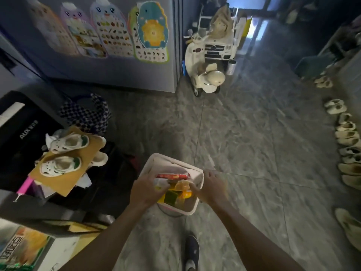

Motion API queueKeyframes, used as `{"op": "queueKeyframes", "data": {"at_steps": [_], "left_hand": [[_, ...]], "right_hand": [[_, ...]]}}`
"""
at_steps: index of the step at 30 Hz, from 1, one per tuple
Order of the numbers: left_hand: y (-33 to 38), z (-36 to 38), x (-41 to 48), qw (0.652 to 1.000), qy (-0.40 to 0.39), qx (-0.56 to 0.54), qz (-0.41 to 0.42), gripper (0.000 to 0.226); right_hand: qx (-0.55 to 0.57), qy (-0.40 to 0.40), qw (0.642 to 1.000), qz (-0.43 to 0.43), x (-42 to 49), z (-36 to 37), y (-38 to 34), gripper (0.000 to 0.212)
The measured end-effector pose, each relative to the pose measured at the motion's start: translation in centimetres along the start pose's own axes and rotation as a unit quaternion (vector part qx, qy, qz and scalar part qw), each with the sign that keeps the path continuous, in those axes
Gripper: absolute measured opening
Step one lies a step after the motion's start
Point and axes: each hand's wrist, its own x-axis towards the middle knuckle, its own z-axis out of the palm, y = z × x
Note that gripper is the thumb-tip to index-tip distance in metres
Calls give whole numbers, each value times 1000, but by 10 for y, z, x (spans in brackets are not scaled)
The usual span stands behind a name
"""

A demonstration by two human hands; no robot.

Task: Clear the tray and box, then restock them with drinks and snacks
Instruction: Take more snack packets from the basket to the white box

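Observation:
A pale pink box (156, 163) is held above the grey tiled floor in front of me. Inside it lie a long red packet (172, 176), orange and yellow snack packs (182, 187) and a green pack (171, 196). My left hand (145, 189) grips the box's left rim, its fingers curled over a white packet (159, 183) at that edge. At the right rim my right hand (210, 187) holds the box, with its thumb resting on the orange pack.
Left of me stands a black appliance (23, 133) with cardboard and white children's shoes (68, 142) piled on it. A checkered bag (86, 114) lies behind. A cream toy scooter (205, 77) stands ahead by the decorated cabinet (109, 61). Several slippers (345, 133) line the right wall. My foot (191, 251) is below.

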Motion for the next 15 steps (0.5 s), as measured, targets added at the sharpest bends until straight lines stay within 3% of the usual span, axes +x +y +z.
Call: {"op": "queueKeyframes", "data": {"at_steps": [5,10,15], "left_hand": [[1,39,29,999,-24,37,3,61],[-24,105,53,994,-96,55,2,80],[-59,183,78,981,-180,37,-58,97]], "right_hand": [[-23,-55,998,-6,38,24,20,89],[-42,-103,993,-35,79,46,23,78],[-38,-122,990,-61,139,105,17,82]]}}
